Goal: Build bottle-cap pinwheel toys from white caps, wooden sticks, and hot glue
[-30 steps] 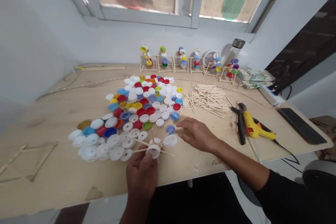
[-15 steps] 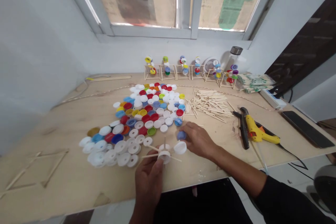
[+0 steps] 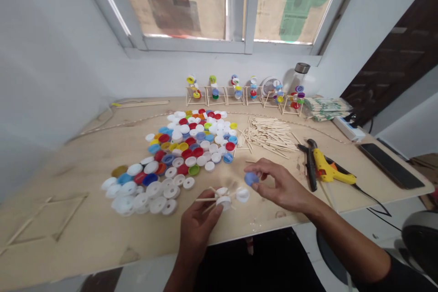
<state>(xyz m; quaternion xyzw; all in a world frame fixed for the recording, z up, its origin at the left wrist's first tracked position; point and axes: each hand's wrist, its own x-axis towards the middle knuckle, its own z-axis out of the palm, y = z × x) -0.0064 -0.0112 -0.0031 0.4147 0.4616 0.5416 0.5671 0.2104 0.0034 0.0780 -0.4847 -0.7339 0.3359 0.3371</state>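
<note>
Low at the front of the table, my left hand (image 3: 201,223) is closed around a small wheel (image 3: 223,201) built from white bottle caps with wooden sticks poking outward. A white cap (image 3: 242,195) sits at the wheel's right side, at the end of a stick. Between thumb and fingers my right hand (image 3: 277,185) pinches a blue bottle cap (image 3: 251,179), just right of the white cap and apart from it. Left of and beyond the hands spreads a heap of mixed bottle caps (image 3: 185,151), in white, red, blue and yellow.
Wooden sticks (image 3: 272,136) lie piled behind my right hand. Right of them are a yellow glue gun (image 3: 330,166), a phone (image 3: 390,165) and a power strip (image 3: 349,128). Several finished cap wheels on stick frames (image 3: 236,89) line the wall. A stick frame (image 3: 48,219) lies at left.
My right hand has moved right with the blue cap, away from the cap heap. My left hand has shifted slightly right and turned the stick wheel.
</note>
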